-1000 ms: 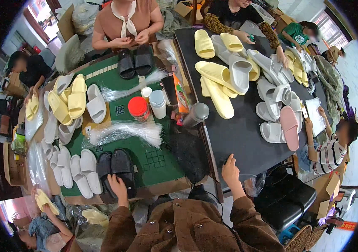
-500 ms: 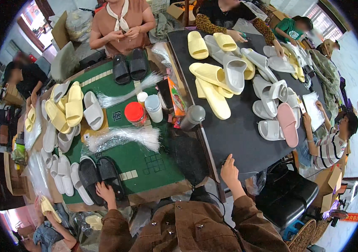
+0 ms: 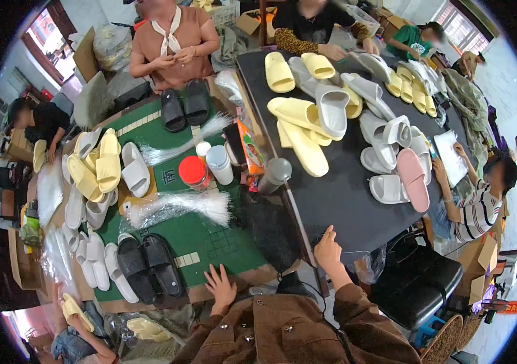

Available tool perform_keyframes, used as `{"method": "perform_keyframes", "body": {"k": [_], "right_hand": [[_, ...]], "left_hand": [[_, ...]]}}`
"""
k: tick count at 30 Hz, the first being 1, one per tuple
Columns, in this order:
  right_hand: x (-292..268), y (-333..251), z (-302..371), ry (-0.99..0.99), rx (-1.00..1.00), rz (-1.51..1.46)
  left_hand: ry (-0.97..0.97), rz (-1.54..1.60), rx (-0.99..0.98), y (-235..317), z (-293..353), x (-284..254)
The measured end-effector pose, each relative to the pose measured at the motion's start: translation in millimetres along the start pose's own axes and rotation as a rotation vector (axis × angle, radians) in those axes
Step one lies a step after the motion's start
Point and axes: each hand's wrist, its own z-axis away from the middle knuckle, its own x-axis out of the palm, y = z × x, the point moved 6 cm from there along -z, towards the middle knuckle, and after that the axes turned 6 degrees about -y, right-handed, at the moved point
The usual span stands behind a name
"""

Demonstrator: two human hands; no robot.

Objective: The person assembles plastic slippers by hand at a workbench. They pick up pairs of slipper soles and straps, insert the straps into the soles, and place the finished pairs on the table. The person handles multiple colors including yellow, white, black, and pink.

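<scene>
My left hand (image 3: 222, 290) lies with fingers spread at the near edge of the green table, holding nothing. To its left rests a pair of black slippers (image 3: 148, 267), apart from the hand. My right hand (image 3: 329, 252) is at the near left corner of the dark table (image 3: 337, 206), its index finger raised and the other fingers curled. What these fingers hold, if anything, is hidden; a thin pale strand (image 3: 355, 252) shows beside them. White slippers (image 3: 93, 261) lie left of the black pair, and a bundle of clear plastic strands (image 3: 179, 209) lies beyond it.
Yellow slippers (image 3: 301, 148), grey slippers (image 3: 331, 112) and a pink slipper (image 3: 413, 181) cover parts of the dark table. A red-lidded jar (image 3: 194, 173) and a grey bottle (image 3: 275, 176) stand between the work areas. A black chair (image 3: 419, 279) is at right. Several people work around.
My left hand has left the black slippers and moved right to the table edge, fingers spread. My right hand stays nearly in place. At the far right table, a person's hands have shifted among slippers.
</scene>
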Motion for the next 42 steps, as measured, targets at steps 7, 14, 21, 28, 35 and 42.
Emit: {"method": "perform_keyframes", "body": {"k": [7,14,21,28,35,42], "right_hand": [[-3.2,2.9,-1.7,0.076,-0.011,-0.039],[-0.7,7.7,-2.2,0.025,0.001,-0.080],[-7.3,6.3,2.3,-0.002,-0.016,-0.110],[3.3,10.2,-0.2,0.034,-0.044,-0.066],[4.1,11.7,0.4,0.057,-0.054,-0.087],[4.5,12.0,-2.4,0.096,-0.056,-0.095]], "left_hand": [[-0.025,-0.057,0.048,2.2,-0.4,0.4],[-0.002,-0.110,0.038,7.5,-1.8,4.2],[-0.040,-0.071,0.012,5.3,0.9,2.5],[0.003,-0.093,0.034,5.5,2.2,2.6],[0.011,-0.114,0.037,6.1,2.0,2.1],[0.028,-0.130,0.048,5.9,1.8,3.0]]}}
